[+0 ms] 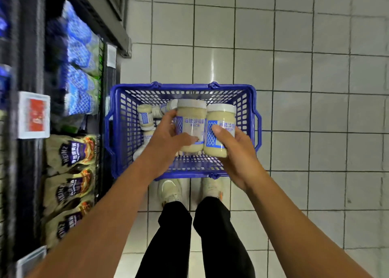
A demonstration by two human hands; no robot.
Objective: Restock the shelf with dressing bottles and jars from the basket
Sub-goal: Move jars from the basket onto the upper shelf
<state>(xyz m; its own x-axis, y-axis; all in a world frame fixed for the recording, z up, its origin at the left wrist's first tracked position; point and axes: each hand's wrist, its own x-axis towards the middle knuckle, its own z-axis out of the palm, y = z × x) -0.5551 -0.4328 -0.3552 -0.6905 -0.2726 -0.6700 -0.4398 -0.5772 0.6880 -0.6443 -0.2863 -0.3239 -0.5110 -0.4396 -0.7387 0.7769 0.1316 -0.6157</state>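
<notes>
Center frame, over the basket (183, 86): my left hand (168, 136) is wrapped round the first jar (190, 117) and my right hand (237, 151) round the second jar (221, 119), the two held side by side. Both are full of pale dressing, so likely heavy. They look smooth and possibly glass, so breakable. Best held at the labelled middle, not the cap. Spare jars (145, 116) lie in the basket's upper left. The shelf (27, 46) runs down the left edge.

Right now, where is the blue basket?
In the head view, the basket sits on the floor, right of the shelf, just ahead of the shoes.
</notes>
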